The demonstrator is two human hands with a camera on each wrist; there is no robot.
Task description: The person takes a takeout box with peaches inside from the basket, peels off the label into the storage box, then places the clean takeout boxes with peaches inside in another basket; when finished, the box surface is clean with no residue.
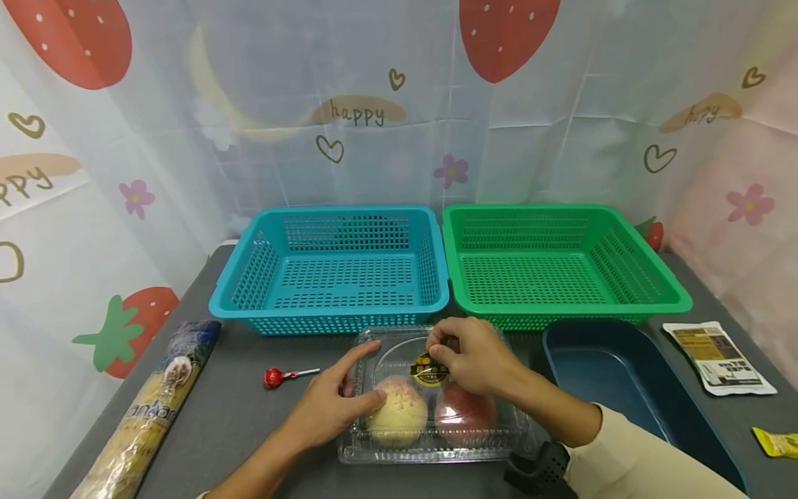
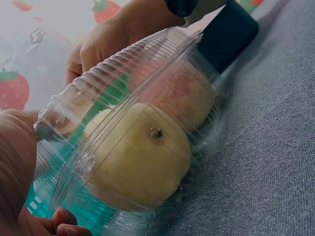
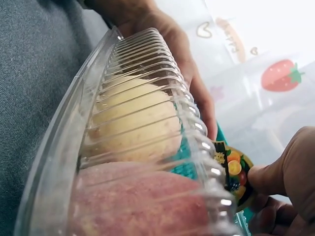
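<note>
A clear plastic clamshell box point(image 1: 430, 454) lies on the grey table, with a yellow apple point(image 1: 397, 414) and a red apple point(image 1: 464, 416) inside under the closed lid. My left hand point(image 1: 333, 402) grips the box's left side, thumb on the lid and index finger stretched along the edge. In the right wrist view, a round black fruit sticker point(image 3: 238, 172) stands at the lid's surface. The thumb and fingers of my right hand point(image 1: 474, 357) pinch the sticker's edge, over the far right part of the lid. In the left wrist view the yellow apple point(image 2: 142, 157) sits nearest.
Blue point(image 1: 330, 312) and green point(image 1: 573, 308) perforated baskets stand behind the box. To the right are a dark blue tray point(image 1: 614, 374), a white-and-brown packet point(image 1: 717, 357) and a yellow wrapper point(image 1: 776, 442). A red lollipop point(image 1: 273, 378) and a long noodle packet point(image 1: 156, 409) lie left.
</note>
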